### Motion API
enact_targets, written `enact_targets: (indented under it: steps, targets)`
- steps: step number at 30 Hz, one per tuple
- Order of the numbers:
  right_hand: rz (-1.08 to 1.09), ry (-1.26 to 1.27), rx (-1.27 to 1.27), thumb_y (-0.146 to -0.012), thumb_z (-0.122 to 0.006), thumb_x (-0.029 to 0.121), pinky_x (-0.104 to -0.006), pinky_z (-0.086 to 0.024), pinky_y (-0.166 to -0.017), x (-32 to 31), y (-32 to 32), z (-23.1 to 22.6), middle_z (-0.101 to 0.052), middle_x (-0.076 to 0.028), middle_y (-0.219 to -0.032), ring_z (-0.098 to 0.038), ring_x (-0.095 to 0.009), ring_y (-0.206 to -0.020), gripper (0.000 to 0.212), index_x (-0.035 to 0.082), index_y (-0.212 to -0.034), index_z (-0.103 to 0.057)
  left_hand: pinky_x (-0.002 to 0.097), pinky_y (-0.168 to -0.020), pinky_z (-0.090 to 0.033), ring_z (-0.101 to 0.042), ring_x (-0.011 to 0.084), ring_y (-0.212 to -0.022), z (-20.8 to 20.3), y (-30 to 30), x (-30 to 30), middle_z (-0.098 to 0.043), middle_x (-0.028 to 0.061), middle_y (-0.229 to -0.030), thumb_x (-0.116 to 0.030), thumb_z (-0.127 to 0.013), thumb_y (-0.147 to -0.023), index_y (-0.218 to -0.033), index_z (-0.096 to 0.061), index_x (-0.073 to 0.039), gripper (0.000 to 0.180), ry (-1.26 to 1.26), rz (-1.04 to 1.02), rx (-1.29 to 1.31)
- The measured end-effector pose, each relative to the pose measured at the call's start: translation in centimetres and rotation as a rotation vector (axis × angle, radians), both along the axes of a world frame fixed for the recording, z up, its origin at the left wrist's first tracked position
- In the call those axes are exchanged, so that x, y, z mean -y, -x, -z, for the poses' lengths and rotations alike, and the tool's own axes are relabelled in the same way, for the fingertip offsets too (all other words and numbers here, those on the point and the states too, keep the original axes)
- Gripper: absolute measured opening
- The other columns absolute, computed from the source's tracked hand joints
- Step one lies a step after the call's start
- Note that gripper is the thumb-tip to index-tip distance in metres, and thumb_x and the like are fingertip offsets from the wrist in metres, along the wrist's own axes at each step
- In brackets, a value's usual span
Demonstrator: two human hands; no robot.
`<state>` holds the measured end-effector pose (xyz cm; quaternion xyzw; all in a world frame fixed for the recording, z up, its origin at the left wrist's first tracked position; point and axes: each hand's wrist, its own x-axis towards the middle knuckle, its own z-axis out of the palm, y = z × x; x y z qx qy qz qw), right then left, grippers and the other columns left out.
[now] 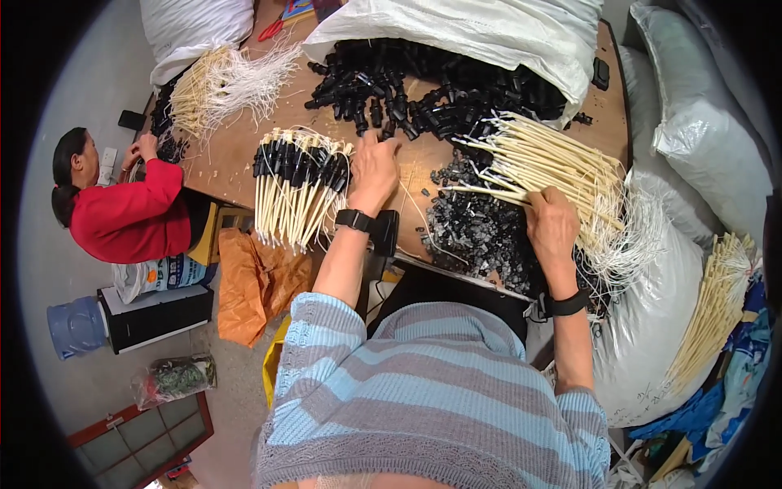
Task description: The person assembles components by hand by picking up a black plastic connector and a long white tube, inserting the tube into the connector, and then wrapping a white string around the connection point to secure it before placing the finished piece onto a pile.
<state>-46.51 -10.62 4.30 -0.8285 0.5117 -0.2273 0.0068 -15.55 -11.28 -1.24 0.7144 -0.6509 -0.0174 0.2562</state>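
Note:
My left hand (pixel 375 169) reaches to the near edge of a heap of black plastic fittings (pixel 456 106), its fingertips closed around one fitting (pixel 388 129). Between my right thumb and fingers is the end of a thin cream tube (pixel 489 191), which points left over a pile of small dark plastic bits (pixel 481 232). That right hand (pixel 554 226) rests by a large bundle of cream tubes (pixel 554 155) with white strings trailing at their right ends. Left of my left wrist lies another bundle of tubes fitted with black fittings (pixel 297 167).
A white woven sack (pixel 464 33) spills the fittings onto the brown table (pixel 236 175). A co-worker in red (pixel 130 208) handles something small at the left, near more stringed tubes (pixel 204 90). Full white sacks (pixel 705 106) crowd the right side. An orange bag (pixel 257 281) sits below the table.

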Motion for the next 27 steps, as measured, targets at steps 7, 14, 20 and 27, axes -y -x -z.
enact_targets:
  steps: [7,14,20,27]
  targets:
    - [-0.015,0.047,0.011,-0.078,-0.065,0.005,-0.0395,-0.042,-0.064,0.3,1.5,0.8,-0.058,-0.012,-0.074,-0.058,-0.031,-0.072,0.008,0.005,-0.081,-0.058,0.0432,-0.063,-0.046,-0.058,0.0351,-0.072,-0.4,2.1,-0.4,-0.057,0.0143,-0.072,-0.016,-0.069,-0.071,-0.074,-0.056,-0.005,0.017,-0.158,-0.039,-0.088]
    - [-0.131,-0.144,0.301,-0.088,-0.065,0.014,-0.0357,-0.047,-0.056,-2.3,0.8,0.7,-0.065,-0.015,-0.075,-0.062,-0.031,-0.061,0.016,0.003,-0.100,-0.068,0.0423,-0.061,-0.045,-0.057,0.0330,-0.066,-0.1,3.8,-1.3,-0.057,0.0126,-0.069,-0.015,-0.070,-0.073,-0.095,-0.062,-0.007,0.024,0.275,0.093,0.153]
    - [-0.087,-0.591,0.388,-0.087,-0.067,0.013,-0.0318,-0.046,-0.057,-3.1,0.9,0.3,-0.067,-0.012,-0.073,-0.062,-0.023,-0.060,0.020,0.002,-0.103,-0.069,0.0376,-0.075,-0.052,-0.068,0.0288,-0.086,-1.6,5.3,-2.4,-0.070,0.0171,-0.097,-0.010,-0.064,-0.079,-0.107,-0.064,-0.007,0.028,-0.191,0.139,-0.415]
    - [-0.362,-0.283,0.271,-0.085,-0.068,0.016,-0.0389,-0.045,-0.054,-3.3,0.8,0.8,-0.061,-0.010,-0.070,-0.059,-0.031,-0.060,0.017,0.010,-0.101,-0.070,0.0332,-0.089,-0.049,-0.066,0.0244,-0.097,-1.2,6.2,-3.6,-0.069,0.0146,-0.110,0.000,-0.055,-0.081,-0.119,-0.061,-0.002,0.038,-0.121,0.409,-0.527]
